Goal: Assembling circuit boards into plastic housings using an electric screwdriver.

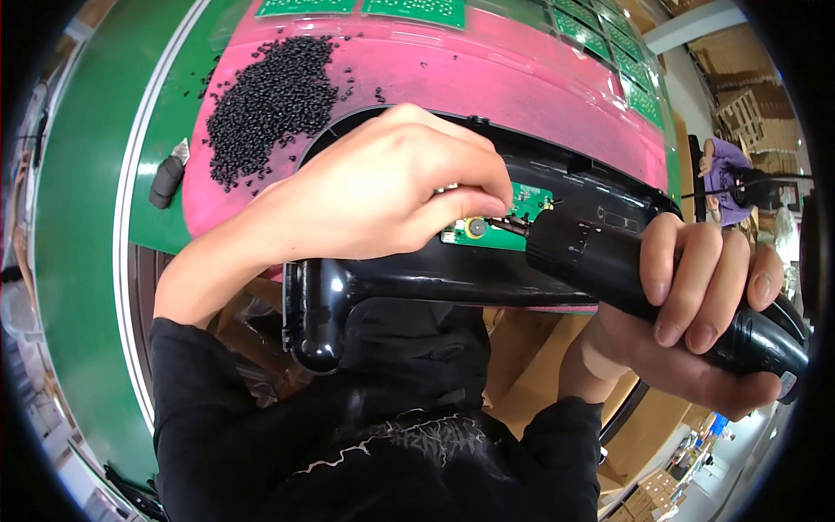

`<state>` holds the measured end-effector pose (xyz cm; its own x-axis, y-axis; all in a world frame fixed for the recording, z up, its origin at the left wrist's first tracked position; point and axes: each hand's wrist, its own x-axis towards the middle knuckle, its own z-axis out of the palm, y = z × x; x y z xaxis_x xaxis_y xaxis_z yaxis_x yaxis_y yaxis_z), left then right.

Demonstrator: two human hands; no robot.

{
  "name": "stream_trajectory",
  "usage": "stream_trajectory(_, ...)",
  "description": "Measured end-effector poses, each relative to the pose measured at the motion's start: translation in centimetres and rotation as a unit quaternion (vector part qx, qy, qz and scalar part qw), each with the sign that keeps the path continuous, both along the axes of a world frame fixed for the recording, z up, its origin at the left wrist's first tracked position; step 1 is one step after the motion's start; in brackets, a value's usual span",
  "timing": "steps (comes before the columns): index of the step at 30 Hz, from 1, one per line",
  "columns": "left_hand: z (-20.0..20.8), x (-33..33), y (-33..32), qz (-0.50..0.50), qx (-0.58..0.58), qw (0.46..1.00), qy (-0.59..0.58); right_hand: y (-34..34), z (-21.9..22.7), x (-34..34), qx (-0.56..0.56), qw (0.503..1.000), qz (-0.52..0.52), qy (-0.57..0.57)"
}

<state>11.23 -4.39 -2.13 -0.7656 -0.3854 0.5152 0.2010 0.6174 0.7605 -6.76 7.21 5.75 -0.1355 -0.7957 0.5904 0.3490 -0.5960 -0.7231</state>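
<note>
My right hand point(709, 296) is wrapped round a black electric screwdriver point(578, 248), held nearly level with its bit pointing left. The bit reaches a small green circuit board point(532, 198) that lies inside a long, glossy black plastic housing point(409, 283). Over the board, my left hand point(409, 187) has thumb and forefinger pinched together close to the bit's tip. Whatever sits between those fingertips is too small and hidden to make out. A round yellowish part point(476, 228) shows on the board just below the thumb. My left hand covers part of the housing.
A heap of small black screws point(274, 104) lies on the pink mat point(391, 74), with a few strays. Green circuit boards point(413, 10) in clear trays line the far side. A small dark object point(167, 178) rests at the left. Another person point(729, 181) is far right.
</note>
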Motion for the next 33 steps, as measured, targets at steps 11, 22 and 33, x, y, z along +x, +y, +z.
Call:
stream_trajectory(11, -0.2, 0.2, 0.1, 0.065, -0.020, 0.994, -0.090, 1.4, -1.7, -3.8, 0.093, 0.988, -0.093, 0.085)
stream_trajectory(22, -0.1, 0.0, 0.3, 0.067, -0.040, 0.990, -0.115, 0.4, -2.7, -3.9, 0.132, 0.985, -0.057, 0.094)
stream_trajectory(33, -0.2, 0.1, 0.4, 0.019, -0.076, 0.990, -0.114, -1.6, -2.7, -5.0, 0.083, 0.980, 0.096, 0.154)
